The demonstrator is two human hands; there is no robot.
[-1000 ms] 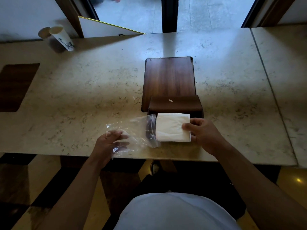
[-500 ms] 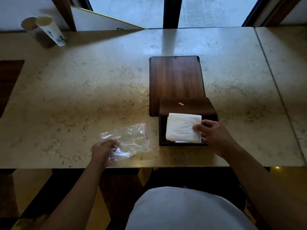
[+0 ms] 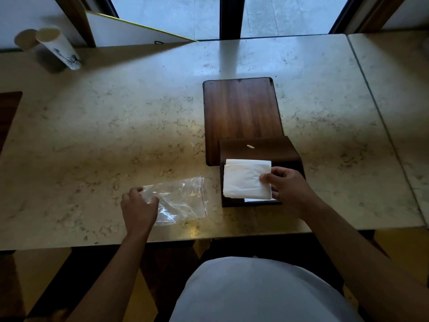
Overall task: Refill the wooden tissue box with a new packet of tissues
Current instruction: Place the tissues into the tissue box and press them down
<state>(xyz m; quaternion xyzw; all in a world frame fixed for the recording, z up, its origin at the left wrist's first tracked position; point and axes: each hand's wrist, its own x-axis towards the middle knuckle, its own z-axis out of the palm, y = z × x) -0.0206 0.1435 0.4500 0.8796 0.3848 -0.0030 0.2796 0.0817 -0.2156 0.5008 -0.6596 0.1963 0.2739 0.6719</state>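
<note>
A dark wooden tissue box [image 3: 260, 148] stands open near the table's front edge, and its flat wooden lid [image 3: 241, 112] lies just behind it. A white stack of tissues [image 3: 243, 178] sits over the box opening. My right hand [image 3: 287, 189] grips the stack's right edge. An empty clear plastic bag [image 3: 181, 201] with a red seal line lies flat to the left of the box. My left hand [image 3: 139, 205] rests on the bag's left end, pinching it against the table.
The marble table [image 3: 116, 135] has a seam on its right side. Two paper cups [image 3: 58, 48] stand at the far left corner. A white board [image 3: 130, 31] leans at the back by the window. A dark inset [image 3: 8, 117] marks the left edge.
The plastic bag has come off the tissue stack and been drawn left, then laid flat on the table. My right hand has kept the stack at the box opening.
</note>
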